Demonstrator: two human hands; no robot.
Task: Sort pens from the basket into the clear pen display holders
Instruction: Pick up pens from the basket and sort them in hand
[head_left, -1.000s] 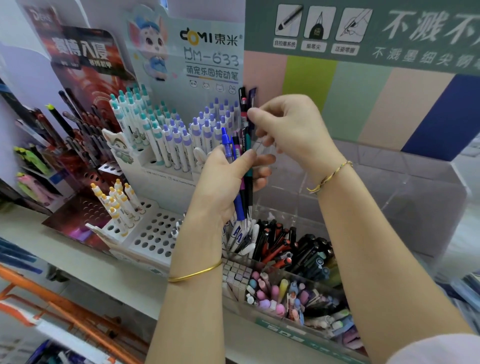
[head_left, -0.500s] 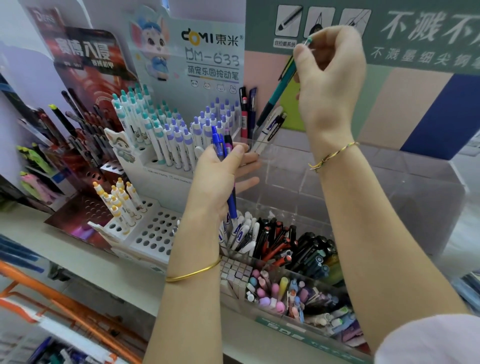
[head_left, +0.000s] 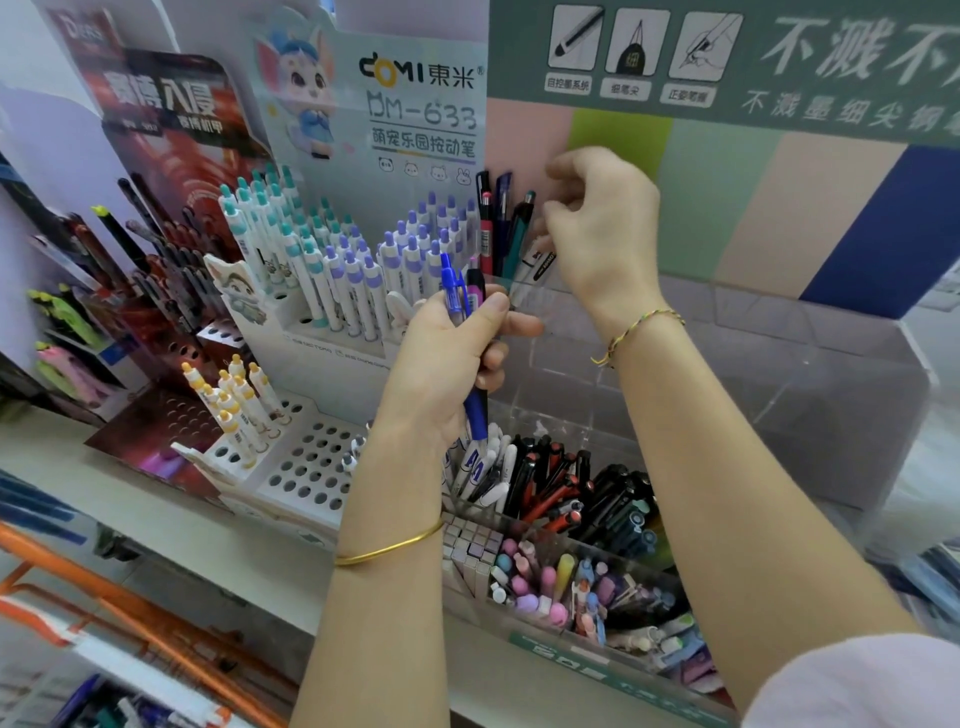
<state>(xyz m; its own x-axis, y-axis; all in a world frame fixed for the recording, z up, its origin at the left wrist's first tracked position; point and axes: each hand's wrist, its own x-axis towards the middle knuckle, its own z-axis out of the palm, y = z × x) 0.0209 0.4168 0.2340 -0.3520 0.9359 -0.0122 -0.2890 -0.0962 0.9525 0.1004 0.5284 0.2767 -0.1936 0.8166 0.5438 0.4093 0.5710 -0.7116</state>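
My left hand (head_left: 441, 358) grips a small bundle of pens upright, a blue pen (head_left: 453, 286) in front and a pink and black one behind it. My right hand (head_left: 602, 234) hovers with loosely curled fingers at the top back-left corner of the clear pen holder (head_left: 779, 374); I see nothing in it. A teal pen (head_left: 519, 234) stands in that corner beside a red pen (head_left: 485, 239), a dark blue one and white ones. My right hand's lower fingers are close to the white pens.
Lower front compartments hold black and red pens (head_left: 571, 478) and pastel pens (head_left: 550, 587). A white stand (head_left: 306, 467) with holes and rows of capped pens is on the left. An orange frame (head_left: 104, 597) runs below the shelf. A green sign hangs above.
My right hand pulled the teal pen from the bundle, raised it high, then came down; the pen now stands in the holder's back corner. The left hand barely moved.
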